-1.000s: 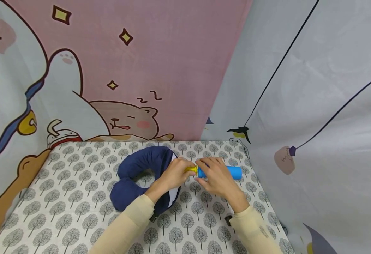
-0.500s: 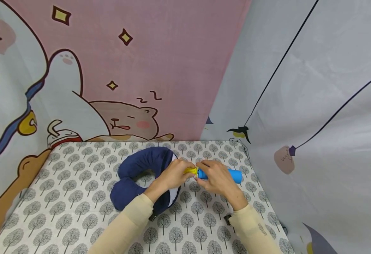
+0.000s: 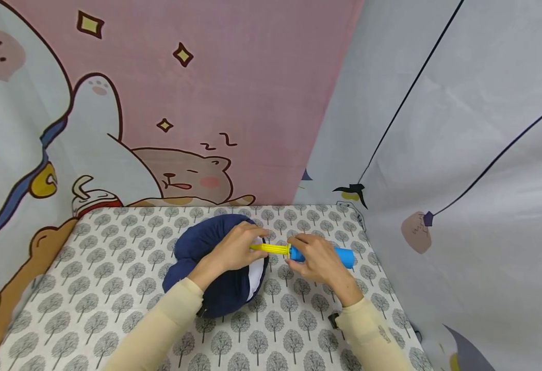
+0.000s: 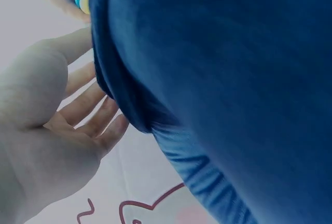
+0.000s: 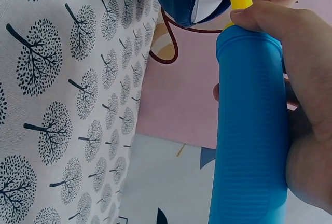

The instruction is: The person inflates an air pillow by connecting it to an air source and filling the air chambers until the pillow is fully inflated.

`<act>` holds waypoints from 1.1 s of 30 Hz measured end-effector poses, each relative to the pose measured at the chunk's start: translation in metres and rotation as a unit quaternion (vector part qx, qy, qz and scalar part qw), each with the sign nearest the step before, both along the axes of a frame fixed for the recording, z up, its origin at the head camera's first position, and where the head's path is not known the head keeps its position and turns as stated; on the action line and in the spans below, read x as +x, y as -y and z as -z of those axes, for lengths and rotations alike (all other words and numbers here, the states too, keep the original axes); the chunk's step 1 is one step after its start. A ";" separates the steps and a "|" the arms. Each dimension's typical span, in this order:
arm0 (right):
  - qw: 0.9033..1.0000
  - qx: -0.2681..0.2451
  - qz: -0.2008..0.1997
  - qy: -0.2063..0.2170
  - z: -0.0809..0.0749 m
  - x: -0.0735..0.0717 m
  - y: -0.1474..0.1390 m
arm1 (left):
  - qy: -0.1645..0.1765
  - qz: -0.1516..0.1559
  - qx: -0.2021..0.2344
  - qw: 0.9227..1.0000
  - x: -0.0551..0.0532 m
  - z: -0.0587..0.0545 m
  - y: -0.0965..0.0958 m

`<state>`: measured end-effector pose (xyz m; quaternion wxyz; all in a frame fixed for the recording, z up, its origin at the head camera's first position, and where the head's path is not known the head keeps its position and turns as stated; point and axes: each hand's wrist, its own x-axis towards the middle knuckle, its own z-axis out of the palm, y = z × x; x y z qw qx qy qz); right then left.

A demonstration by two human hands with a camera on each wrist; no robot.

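My right hand [image 3: 319,257] grips the blue barrel of a hand pump [image 3: 345,257], its thumb near the yellow collar in the right wrist view. From that end a ribbed yellow rod [image 3: 275,249] sticks out to the left. My left hand [image 3: 240,247] holds the rod's far end between thumb and fingers; in the left wrist view the fingertips are hidden behind navy fabric. Under the left hand and forearm lies a navy U-shaped neck pillow [image 3: 201,237] with a white panel [image 3: 256,273] on its right side.
A white cloth printed with grey trees [image 3: 127,257] covers the surface. Fabric walls with cartoon drawings [image 3: 192,175] stand behind and on both sides. A small black object [image 3: 333,320] shows beside the right sleeve.
My left hand has moved left over the neck pillow, drawing more of the yellow rod out of the blue barrel. The right hand stays nearly in place.
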<state>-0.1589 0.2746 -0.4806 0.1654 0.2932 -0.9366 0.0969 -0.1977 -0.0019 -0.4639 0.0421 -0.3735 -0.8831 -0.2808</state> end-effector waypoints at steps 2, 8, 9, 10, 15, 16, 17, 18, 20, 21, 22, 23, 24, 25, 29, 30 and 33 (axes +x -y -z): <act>1.000 0.000 0.002 0.003 -0.001 0.000 0.001 | -0.008 -0.001 -0.003 1.000 -0.001 0.002 0.005; 1.000 0.000 0.007 0.005 0.000 -0.001 0.001 | -0.020 -0.015 -0.005 1.000 -0.002 0.006 0.015; 1.000 -0.001 0.007 0.005 0.000 0.000 0.000 | -0.019 -0.018 -0.003 1.000 -0.002 0.006 0.016; 1.000 -0.001 0.007 0.004 0.000 0.000 0.000 | -0.018 -0.021 -0.001 1.000 -0.002 0.006 0.017; 1.000 -0.005 0.003 -0.001 0.002 -0.001 -0.001 | 0.002 -0.037 0.003 0.999 -0.001 0.007 0.026; 1.000 -0.007 0.002 -0.001 0.002 -0.001 -0.001 | 0.007 -0.039 0.005 0.999 -0.001 0.008 0.028; 1.000 -0.009 0.001 -0.001 0.002 -0.001 -0.001 | 0.014 -0.040 0.007 0.999 -0.001 0.008 0.030; 1.000 -0.011 0.001 0.001 0.003 0.000 -0.002 | 0.018 -0.040 0.010 0.999 -0.001 0.008 0.033; 1.000 -0.015 0.002 0.003 0.004 -0.001 -0.002 | 0.024 -0.036 0.017 0.999 -0.001 0.009 0.038; 1.000 -0.016 0.003 0.003 0.005 -0.001 -0.002 | 0.019 -0.033 0.018 0.999 -0.001 0.010 0.041; 1.000 -0.018 0.003 0.004 0.005 -0.001 -0.002 | 0.018 -0.029 0.020 0.999 -0.001 0.011 0.043; 1.000 -0.019 0.002 0.003 0.006 0.000 -0.002 | 0.016 -0.025 0.021 0.999 -0.002 0.011 0.045; 1.000 -0.020 0.002 0.001 0.006 0.000 -0.002 | 0.014 -0.022 0.021 0.999 -0.002 0.012 0.046; 1.000 -0.020 0.001 -0.001 0.007 0.000 -0.002 | 0.011 -0.019 0.021 1.000 -0.002 0.012 0.047; 1.000 -0.025 -0.009 -0.013 0.007 0.000 -0.001 | 0.002 -0.019 0.023 1.000 -0.001 0.012 0.049; 0.999 -0.026 -0.012 -0.016 0.007 0.000 -0.001 | -0.002 -0.020 0.024 1.000 -0.001 0.012 0.049; 0.999 -0.029 -0.022 -0.030 0.006 -0.001 0.000 | -0.006 -0.020 0.026 0.999 -0.001 0.011 0.048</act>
